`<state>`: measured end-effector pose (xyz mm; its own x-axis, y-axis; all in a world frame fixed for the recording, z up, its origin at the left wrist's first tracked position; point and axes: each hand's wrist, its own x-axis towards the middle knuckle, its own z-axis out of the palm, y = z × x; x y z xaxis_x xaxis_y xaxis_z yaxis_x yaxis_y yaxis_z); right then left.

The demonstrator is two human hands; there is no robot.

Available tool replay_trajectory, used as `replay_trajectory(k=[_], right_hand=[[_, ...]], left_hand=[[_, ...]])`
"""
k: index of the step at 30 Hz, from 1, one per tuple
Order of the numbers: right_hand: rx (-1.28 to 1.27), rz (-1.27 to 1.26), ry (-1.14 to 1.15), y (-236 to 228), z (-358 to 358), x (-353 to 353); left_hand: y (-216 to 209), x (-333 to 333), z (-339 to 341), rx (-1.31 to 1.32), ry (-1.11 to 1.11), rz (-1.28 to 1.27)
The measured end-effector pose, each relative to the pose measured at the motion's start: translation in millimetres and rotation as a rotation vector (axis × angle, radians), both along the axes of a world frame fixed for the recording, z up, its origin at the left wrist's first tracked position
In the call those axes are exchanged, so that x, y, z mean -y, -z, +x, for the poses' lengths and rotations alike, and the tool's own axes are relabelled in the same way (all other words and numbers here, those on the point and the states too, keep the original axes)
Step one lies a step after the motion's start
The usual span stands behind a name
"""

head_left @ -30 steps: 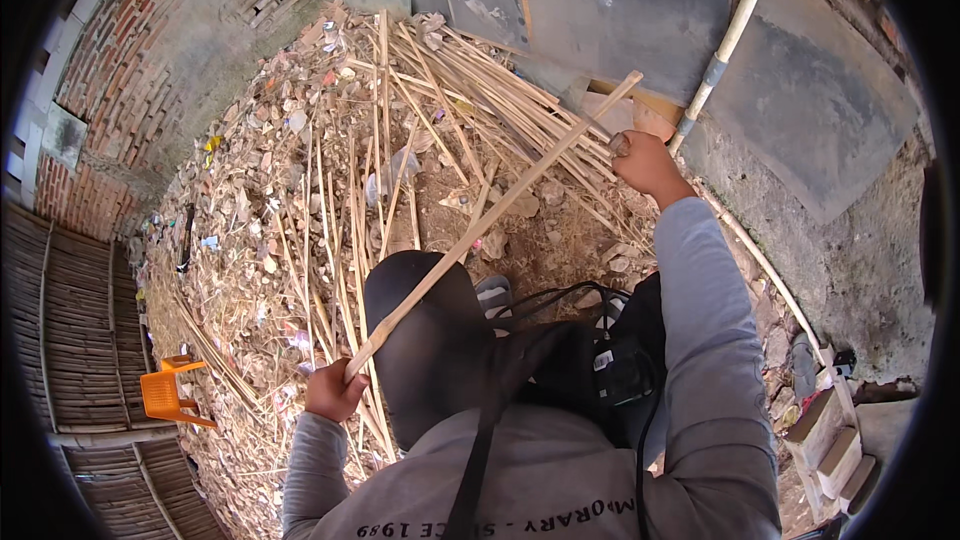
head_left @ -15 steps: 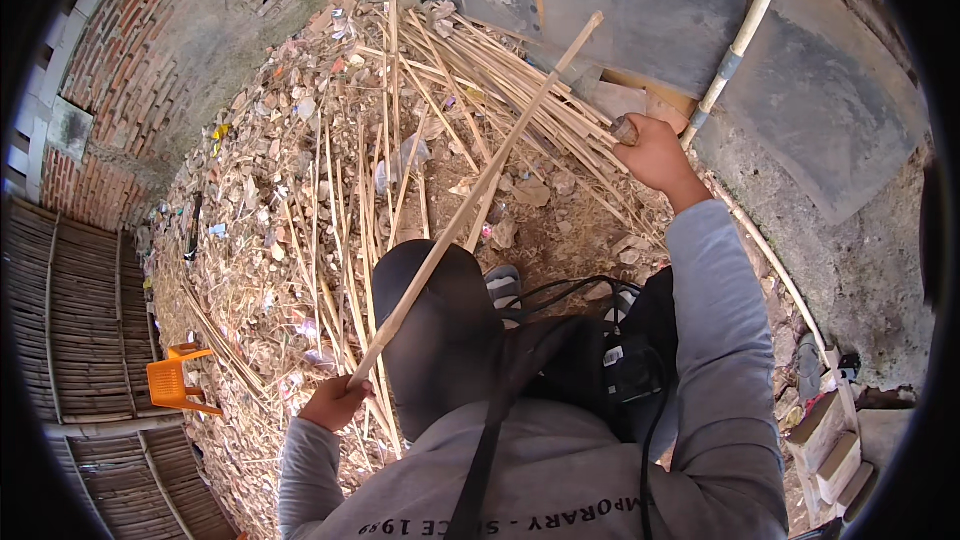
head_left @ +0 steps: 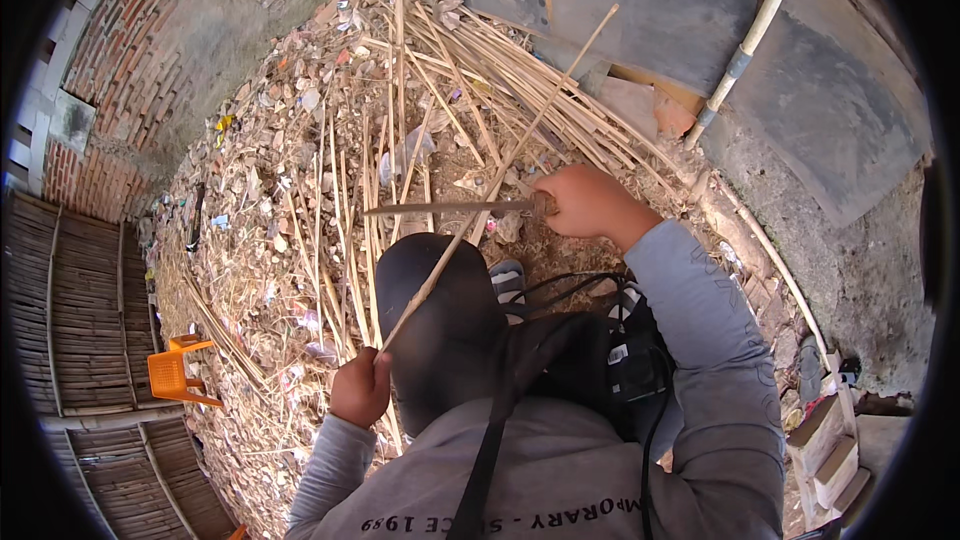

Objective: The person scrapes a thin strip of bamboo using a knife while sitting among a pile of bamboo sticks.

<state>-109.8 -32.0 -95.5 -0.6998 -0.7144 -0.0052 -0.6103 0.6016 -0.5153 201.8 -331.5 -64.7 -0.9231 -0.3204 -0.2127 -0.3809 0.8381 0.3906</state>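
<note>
My left hand (head_left: 360, 392) is closed round the near end of a long bamboo strip (head_left: 432, 282), which slants up and away to the right. The strip passes in front of the dark cap on my head. My right hand (head_left: 592, 206) grips a machete (head_left: 450, 207) by its handle, mostly covered by the fingers. Its long, dull blade points left and crosses the strip near the middle. Whether blade and strip touch, I cannot tell.
Several bamboo strips (head_left: 520, 80) lie piled at the far side, with more (head_left: 345, 230) scattered left of centre over rubble. An orange plastic chair (head_left: 172, 378) stands at the left by a bamboo-slat wall (head_left: 90, 310). A pale pipe (head_left: 750, 40) runs along the right.
My right hand has swung left and nearer, bringing the machete blade across the strip. My left hand has shifted right, and the strip has turned to look narrower.
</note>
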Motion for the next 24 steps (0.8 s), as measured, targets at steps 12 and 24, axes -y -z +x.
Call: replay_trajectory(k=[12,24], right_hand=[[0.076,-0.033,0.139,7.1,-10.1,3.4],[0.061,-0.040,0.229,10.5,-13.8,-3.1]], left_hand=[[10.0,1.0,-11.0,-0.055,0.020,-0.135],[-2.5,-3.0,-10.5,-0.027,0.051,-0.240]])
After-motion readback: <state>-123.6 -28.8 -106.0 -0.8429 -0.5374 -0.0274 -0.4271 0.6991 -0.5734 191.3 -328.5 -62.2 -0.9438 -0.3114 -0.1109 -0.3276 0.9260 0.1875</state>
